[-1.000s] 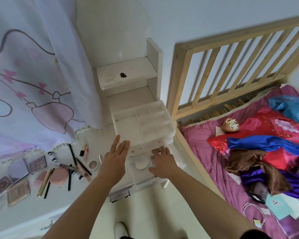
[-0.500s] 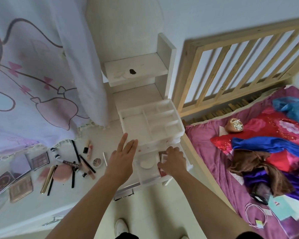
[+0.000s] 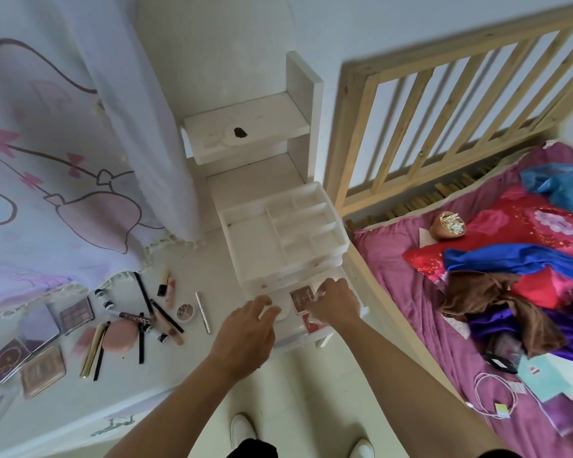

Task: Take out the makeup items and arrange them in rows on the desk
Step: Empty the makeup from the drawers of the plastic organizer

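Head view: my hands have moved into the drawer [image 3: 295, 338].
Left hand [image 3: 245, 332]: loose, empty, above the compact [image 3: 282, 315].
Right hand [image 3: 334, 302]: fingertips on palette [image 3: 301, 297] (grip unclear).
Meaning: these go to the desk [image 3: 212, 279] next.

We are seeing a white organizer [image 3: 278, 226], a white desk [image 3: 219, 269], a reddish-brown palette [image 3: 302, 297] and a pink puff [image 3: 121, 337]. We are noticing a pale lilac curtain [image 3: 63, 160] carrying a dark cartoon outline with pink bows, and a magenta sheet [image 3: 404, 309] bearing a red floral pillow [image 3: 516, 226], blue cloth [image 3: 516, 259] and brown cloth [image 3: 483, 292].
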